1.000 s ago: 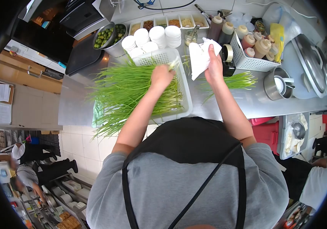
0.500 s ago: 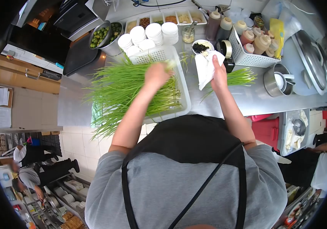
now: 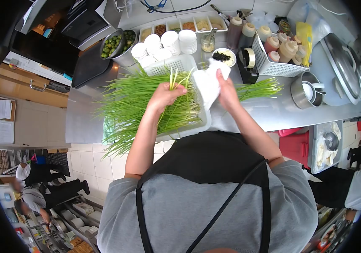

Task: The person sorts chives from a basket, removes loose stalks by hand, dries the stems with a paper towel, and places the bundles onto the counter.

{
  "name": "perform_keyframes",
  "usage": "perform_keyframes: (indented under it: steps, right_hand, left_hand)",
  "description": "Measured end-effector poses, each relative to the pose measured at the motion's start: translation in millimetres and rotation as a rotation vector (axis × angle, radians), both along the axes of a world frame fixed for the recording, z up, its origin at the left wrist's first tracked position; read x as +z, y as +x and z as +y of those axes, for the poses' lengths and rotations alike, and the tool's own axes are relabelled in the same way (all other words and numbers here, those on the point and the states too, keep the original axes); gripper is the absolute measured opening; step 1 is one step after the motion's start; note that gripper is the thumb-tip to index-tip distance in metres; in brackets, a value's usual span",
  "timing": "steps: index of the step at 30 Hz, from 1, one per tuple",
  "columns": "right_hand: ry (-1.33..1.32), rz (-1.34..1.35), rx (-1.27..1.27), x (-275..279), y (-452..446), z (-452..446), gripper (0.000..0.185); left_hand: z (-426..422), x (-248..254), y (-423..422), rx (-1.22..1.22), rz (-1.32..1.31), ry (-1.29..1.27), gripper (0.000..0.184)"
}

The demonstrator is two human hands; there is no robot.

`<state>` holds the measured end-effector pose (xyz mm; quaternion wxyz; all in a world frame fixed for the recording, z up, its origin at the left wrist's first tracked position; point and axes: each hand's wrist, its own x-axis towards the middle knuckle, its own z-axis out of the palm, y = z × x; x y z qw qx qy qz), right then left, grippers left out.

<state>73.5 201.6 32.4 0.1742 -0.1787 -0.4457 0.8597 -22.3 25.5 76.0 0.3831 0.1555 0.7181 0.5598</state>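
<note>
My left hand (image 3: 166,95) is closed around a few green stalks, their pale ends pointing up past the fingers. It is over a white perforated basket (image 3: 206,122) heaped with long green stalks (image 3: 134,99), which spill over the basket's left side. A white cloth (image 3: 208,82) is gripped in my right hand (image 3: 227,90), just right of the held stalks. To the right of that hand a smaller bunch of green stalks (image 3: 260,88) lies on the steel counter (image 3: 269,116). Behind the cloth is a white bowl (image 3: 230,59) with dark and pale bits.
Stacked white cups (image 3: 170,41) stand behind the basket. A tape dispenser (image 3: 248,69) and a basket of squeeze bottles (image 3: 278,68) are at the back right, near metal pots (image 3: 302,98). Green fruit (image 3: 112,46) fills bowls at the back left. Other people are in the background.
My left hand has moved left and toward me, and stalks now stand up from its fingers. My right hand has brought the cloth left, beside the basket. More of the bowl shows.
</note>
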Motion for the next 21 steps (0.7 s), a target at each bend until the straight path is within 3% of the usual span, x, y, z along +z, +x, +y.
perform_keyframes:
  steps: [1, 6, 9, 15, 19, 21]
  right_hand:
    - [-0.037, 0.071, 0.013, 2, -4, -12, 0.042]
    - [0.362, 0.113, 0.012, -6, -25, -35, 0.039]
    - [0.185, 0.018, 0.020, 3, -25, -13, 0.032]
    - [0.134, 0.154, -0.304, 13, 1, 48, 0.033]
    - [0.144, 0.176, -0.525, 20, 55, 102, 0.036]
    - [0.161, 0.181, -0.624, 15, 89, 127, 0.036]
  left_hand:
    - [1, 0, 2, 0.000, 0.002, 0.001, 0.011]
    - [12, -15, 16, -0.070, 0.031, 0.036, 0.010]
    - [12, -10, 18, -0.067, 0.068, 0.001, 0.010]
    - [18, 8, 7, -0.199, 0.042, -0.018, 0.011]
    - [46, 35, -2, -0.315, 0.361, 0.085, 0.014]
    - [72, 58, -5, -0.387, 0.313, 0.152, 0.016]
